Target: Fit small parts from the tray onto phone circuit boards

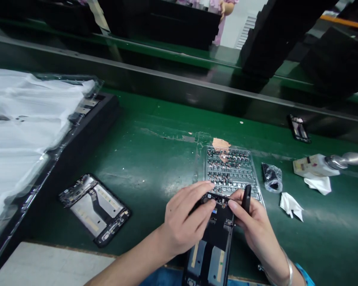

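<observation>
A black phone frame with its inside exposed point(219, 234) is tilted over the table's front edge, its top end between my two hands. My left hand point(187, 214) lies across the frame's upper left, thumb and fingers closed at the top edge. Whether a small part is between those fingertips I cannot make out. My right hand point(250, 222) grips the frame's upper right corner with the thumb on top. A dark pen-like tool point(246, 198) sticks up from the same hand. Just beyond lies a clear plastic tray point(235, 174) with rows of small components.
Another opened phone frame point(95, 210) lies at left, beside a black box point(89, 131) covered by white sheeting point(26, 115). To the right are a bottle point(316, 165), a plastic-wrapped roll point(272, 177), white wipes point(291, 205) and a small phone frame point(298, 128). A ledge runs behind.
</observation>
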Demonstrator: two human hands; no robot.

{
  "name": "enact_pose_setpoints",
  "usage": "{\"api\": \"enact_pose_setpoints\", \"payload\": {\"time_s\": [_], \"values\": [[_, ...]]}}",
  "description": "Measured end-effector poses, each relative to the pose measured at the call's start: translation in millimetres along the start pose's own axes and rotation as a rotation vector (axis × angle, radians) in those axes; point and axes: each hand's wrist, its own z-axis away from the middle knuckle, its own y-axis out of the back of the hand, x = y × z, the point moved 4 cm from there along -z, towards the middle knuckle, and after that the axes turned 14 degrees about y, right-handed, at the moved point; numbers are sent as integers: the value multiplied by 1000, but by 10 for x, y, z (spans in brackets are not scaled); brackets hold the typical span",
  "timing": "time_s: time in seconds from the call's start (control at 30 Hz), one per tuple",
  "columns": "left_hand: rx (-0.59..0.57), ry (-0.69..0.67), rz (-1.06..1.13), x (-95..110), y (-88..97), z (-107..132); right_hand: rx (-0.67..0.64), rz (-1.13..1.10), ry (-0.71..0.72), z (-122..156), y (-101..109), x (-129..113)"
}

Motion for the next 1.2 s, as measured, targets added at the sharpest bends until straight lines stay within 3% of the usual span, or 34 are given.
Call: {"api": "enact_pose_setpoints", "payload": {"time_s": [0.3, 0.47, 0.7, 0.87, 0.97, 1.1, 1.17, 1.2], "values": [[-74, -311, -379, 113, -130, 77, -30, -12, 33, -16, -18, 19], [-208, -395, -550, 186, -121, 39, -25, 4, 37, -23, -13, 9], [-453, -601, -652, 344, -43, -101, -126, -27, 29, -12, -30, -3], [-532, -599, -708, 383, -55, -165, -132, -77, 19, -33, -20, 27], [-599, -366, -571, 287, -20, -211, -117, -142, 9, -53, -13, 17], [-563, 422, 50, -33, -18, -192, -96, -191, 26, -68, 11, -6], [-660, 761, 464, -164, -175, -52, -99, -180, 25, -74, 24, -1], [-704, 861, 642, -195, -267, 17, -95, -151, 32, -81, 35, 3]]}}
